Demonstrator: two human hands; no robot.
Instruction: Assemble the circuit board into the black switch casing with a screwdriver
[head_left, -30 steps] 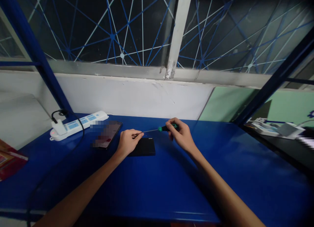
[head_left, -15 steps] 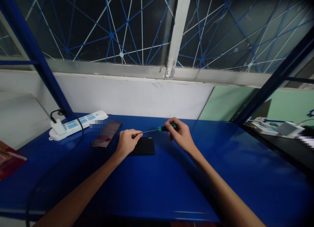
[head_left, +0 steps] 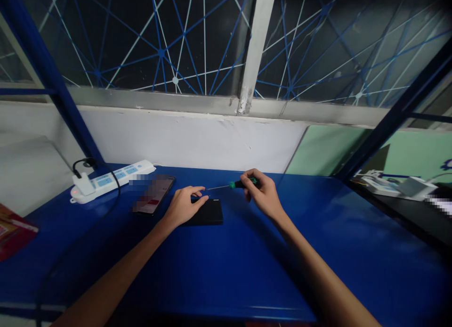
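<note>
My right hand [head_left: 262, 189] is closed around the green and black handle of a screwdriver [head_left: 232, 184]. Its thin metal shaft points left and ends close to the fingertips of my left hand [head_left: 182, 205]. The left thumb and index finger are spread apart around the tip, with nothing clearly held between them. Whether a fingertip touches the shaft I cannot tell. Beneath and beside the left hand lies a flat black rectangular case [head_left: 211, 215] with a small pale label at its far edge; the hand hides its left part.
To the left, a phone [head_left: 157, 195] lies on the blue table [head_left: 219, 265]. Behind it stands a white power strip [head_left: 122, 176] with a plugged-in adapter and black cable [head_left: 95, 218]. A red packet [head_left: 16, 232] is at the left edge, white devices [head_left: 406, 186] at the right.
My left thumb and index finger have come apart from their pinch at the screwdriver's tip. My right hand has shifted slightly right with the screwdriver. The black case has stayed in place.
</note>
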